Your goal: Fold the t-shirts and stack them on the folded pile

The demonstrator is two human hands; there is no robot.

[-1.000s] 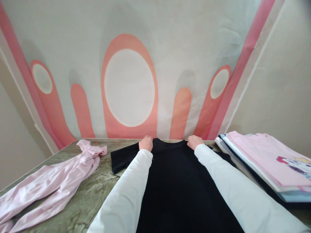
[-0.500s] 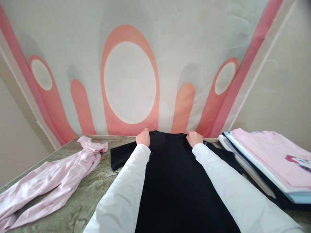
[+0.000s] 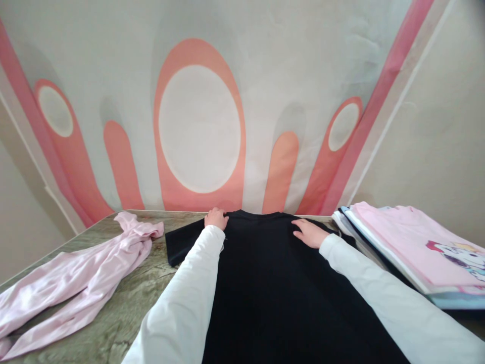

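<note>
A black T-shirt (image 3: pixel 261 283) lies spread on the table with its collar at the far edge and its body running toward me. My left hand (image 3: pixel 215 219) is at the shirt's left shoulder, its fingers curled and seeming to pinch the cloth there. On the right shoulder, my right hand (image 3: pixel 310 233) lies with fingers stretched out over the fabric, not gripping it. The left sleeve is spread out flat. Much of the right sleeve is hidden behind my right hand and forearm.
A crumpled pink garment (image 3: pixel 87 278) lies on the left of the wood-patterned table (image 3: pixel 151 290). At the right stands a stack of folded clothes (image 3: pixel 409 247), topped by a pink one with a cartoon print. A wall with pink shapes (image 3: pixel 200 126) rises behind the table.
My right hand has let go of the right shoulder, opened, and come slightly nearer to me. The left hand has shifted a little down and left. The view has turned slightly.
</note>
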